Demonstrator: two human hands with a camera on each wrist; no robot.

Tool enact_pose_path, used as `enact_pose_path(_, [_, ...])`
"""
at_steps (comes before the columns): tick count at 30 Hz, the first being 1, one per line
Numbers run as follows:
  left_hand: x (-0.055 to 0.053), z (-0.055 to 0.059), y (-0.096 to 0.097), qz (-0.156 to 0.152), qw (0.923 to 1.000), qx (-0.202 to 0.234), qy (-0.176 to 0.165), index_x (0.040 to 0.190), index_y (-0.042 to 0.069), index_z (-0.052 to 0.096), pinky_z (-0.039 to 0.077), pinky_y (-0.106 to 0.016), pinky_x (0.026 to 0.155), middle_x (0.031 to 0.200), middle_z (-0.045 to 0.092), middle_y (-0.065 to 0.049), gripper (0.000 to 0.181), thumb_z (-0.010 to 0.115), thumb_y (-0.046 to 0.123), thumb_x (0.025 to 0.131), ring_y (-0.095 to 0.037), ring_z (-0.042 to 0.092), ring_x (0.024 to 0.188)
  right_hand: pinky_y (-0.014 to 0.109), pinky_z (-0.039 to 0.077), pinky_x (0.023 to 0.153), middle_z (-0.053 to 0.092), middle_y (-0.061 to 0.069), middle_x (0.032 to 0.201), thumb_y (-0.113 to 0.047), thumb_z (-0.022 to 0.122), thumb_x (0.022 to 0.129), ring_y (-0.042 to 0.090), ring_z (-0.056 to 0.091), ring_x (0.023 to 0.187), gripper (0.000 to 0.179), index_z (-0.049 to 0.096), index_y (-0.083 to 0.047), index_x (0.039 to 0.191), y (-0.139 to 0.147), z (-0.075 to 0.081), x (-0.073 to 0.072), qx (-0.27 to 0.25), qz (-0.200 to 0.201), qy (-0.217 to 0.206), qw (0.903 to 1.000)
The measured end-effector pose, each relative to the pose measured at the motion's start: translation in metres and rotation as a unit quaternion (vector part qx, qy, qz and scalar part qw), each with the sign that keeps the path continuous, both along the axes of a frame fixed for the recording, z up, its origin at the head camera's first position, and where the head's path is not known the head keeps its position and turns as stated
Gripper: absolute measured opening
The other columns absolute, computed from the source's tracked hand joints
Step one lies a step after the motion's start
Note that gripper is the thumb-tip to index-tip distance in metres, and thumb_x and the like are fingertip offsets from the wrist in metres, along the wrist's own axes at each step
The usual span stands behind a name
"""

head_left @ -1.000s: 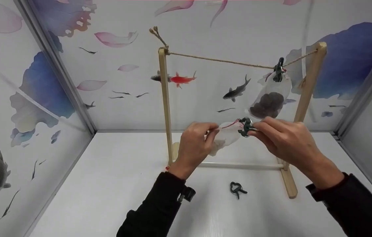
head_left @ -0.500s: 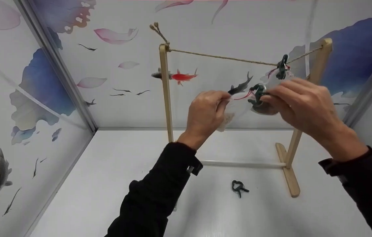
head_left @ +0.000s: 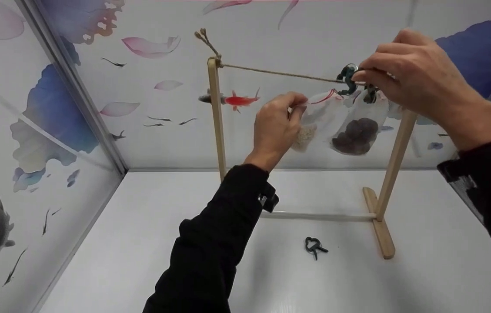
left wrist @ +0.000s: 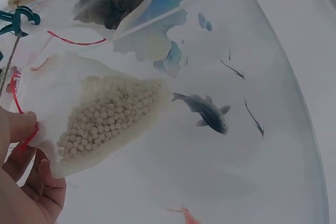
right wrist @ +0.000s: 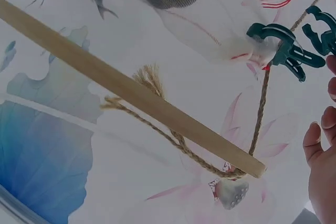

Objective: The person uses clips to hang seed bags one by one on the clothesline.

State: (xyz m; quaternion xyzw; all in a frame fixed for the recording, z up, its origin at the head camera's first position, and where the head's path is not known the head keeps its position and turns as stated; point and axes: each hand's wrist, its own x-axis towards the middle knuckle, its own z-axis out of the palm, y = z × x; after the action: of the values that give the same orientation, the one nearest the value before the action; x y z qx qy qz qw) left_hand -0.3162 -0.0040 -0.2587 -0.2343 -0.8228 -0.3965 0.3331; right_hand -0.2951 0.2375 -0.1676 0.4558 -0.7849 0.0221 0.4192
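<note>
My left hand (head_left: pixel 276 128) pinches the top corner of a white mesh drawstring bag (left wrist: pixel 113 111) filled with small pale beads, near its red cord. At the twine line (head_left: pixel 275 74), my right hand (head_left: pixel 423 76) pinches the handles of a dark green spring clip (head_left: pixel 347 79). This clip overlaps the line in the head view, and its jaws are apart in the right wrist view. Close beside it, a second green clip (right wrist: pixel 283 48) fastens another mesh bag (head_left: pixel 356 132) of dark, round contents to the line. My right fingers partly cover that clip in the head view.
A wooden frame (head_left: pixel 215 117) carries the line between two posts. Another green clip (head_left: pixel 315 248) lies on the white table (head_left: pixel 162 261) in front of the frame's lower bar (head_left: pixel 319 215). Printed walls with fish and petals enclose the back and sides.
Both hands have risen from low in front of the frame to line height, bringing the bead bag and clip along. The clip in my right hand now meets the line.
</note>
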Motion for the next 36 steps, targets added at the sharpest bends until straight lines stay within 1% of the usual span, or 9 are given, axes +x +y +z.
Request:
enact_pose_path(3, [-0.001,0.002,-0.001,-0.001,0.9998,0.011,-0.015,0.105,0.008,0.076,0.046,-0.020,0.068,0.100,0.074,-0.001,0.011,0.067,0.012,0.099,-0.010,0.061,0.076,0.047,0.038,0.072,0.065,0.020,0.082,-0.008,0.070,0.095,0.037,0.050,0.077,0.016,0.073,0.007,0.101,-0.001,0.004,-0.004,0.022,-0.011,0.000,0.9997])
enact_pose_path(8, [-0.004,0.005,0.000,-0.015,0.9990,0.024,-0.034,0.106,0.009,0.076,0.045,-0.021,0.068,0.099,0.075,0.000,0.012,0.067,0.012,0.099,-0.009,0.060,0.075,0.053,0.041,0.076,0.063,0.018,0.083,-0.007,0.073,0.092,0.039,0.050,0.084,0.013,0.074,0.003,0.101,-0.005,0.006,-0.007,0.011,-0.039,-0.018,0.9990])
enact_pose_path(13, [-0.003,0.009,0.001,-0.031,0.9977,0.034,-0.050,0.106,0.009,0.076,0.045,-0.021,0.068,0.099,0.075,0.001,0.012,0.067,0.014,0.100,-0.009,0.059,0.074,0.050,0.042,0.076,0.063,0.018,0.082,-0.004,0.074,0.091,0.036,0.050,0.082,0.012,0.074,0.004,0.100,-0.009,0.006,-0.008,0.022,-0.040,-0.046,0.9979])
enact_pose_path(17, [-0.002,0.013,0.002,-0.049,0.9973,0.032,-0.045,0.106,0.009,0.076,0.045,-0.021,0.069,0.101,0.075,0.001,0.012,0.066,0.014,0.100,-0.008,0.060,0.074,0.054,0.043,0.080,0.063,0.017,0.084,-0.007,0.073,0.092,0.038,0.050,0.084,0.014,0.074,0.002,0.103,-0.013,0.005,-0.009,0.029,-0.042,-0.041,0.9978])
enact_pose_path(22, [-0.001,0.015,0.004,-0.063,0.9970,0.033,-0.031,0.106,0.009,0.075,0.045,-0.020,0.069,0.102,0.075,0.002,0.012,0.066,0.013,0.100,-0.006,0.058,0.072,0.061,0.041,0.087,0.064,0.016,0.087,-0.011,0.072,0.093,0.040,0.052,0.092,0.016,0.074,-0.001,0.106,-0.015,0.002,-0.007,0.030,-0.063,-0.052,0.9962])
enact_pose_path(27, [0.000,0.016,0.006,-0.064,0.9970,0.035,-0.026,0.107,0.009,0.075,0.044,-0.020,0.068,0.102,0.075,0.002,0.012,0.066,0.013,0.100,-0.005,0.057,0.071,0.061,0.040,0.086,0.065,0.017,0.087,-0.013,0.073,0.093,0.040,0.052,0.091,0.022,0.071,0.001,0.110,-0.015,-0.001,-0.005,0.033,-0.076,-0.069,0.9942])
enact_pose_path(29, [0.000,0.015,0.006,-0.065,0.9970,0.034,-0.024,0.107,0.009,0.075,0.044,-0.019,0.068,0.102,0.075,0.002,0.012,0.066,0.013,0.100,-0.006,0.058,0.072,0.061,0.041,0.086,0.067,0.017,0.088,-0.012,0.074,0.093,0.040,0.052,0.090,0.022,0.069,0.002,0.109,-0.015,-0.002,-0.005,0.034,-0.074,-0.078,0.9936])
enact_pose_path(33, [0.000,0.014,0.006,-0.064,0.9971,0.036,-0.017,0.106,0.008,0.075,0.045,-0.019,0.070,0.101,0.074,0.002,0.012,0.066,0.012,0.100,-0.006,0.059,0.074,0.060,0.038,0.084,0.064,0.016,0.086,-0.015,0.077,0.092,0.038,0.050,0.091,0.025,0.068,0.002,0.108,-0.016,-0.005,-0.004,0.041,-0.088,-0.106,0.9896])
enact_pose_path(36, [0.001,0.013,0.006,-0.064,0.9971,0.035,-0.022,0.106,0.008,0.075,0.045,-0.020,0.069,0.101,0.075,0.001,0.011,0.066,0.012,0.099,-0.007,0.059,0.073,0.059,0.037,0.082,0.061,0.013,0.081,-0.018,0.081,0.088,0.037,0.049,0.091,0.028,0.069,0.001,0.105,-0.016,-0.007,-0.003,0.044,-0.096,-0.107,0.9887])
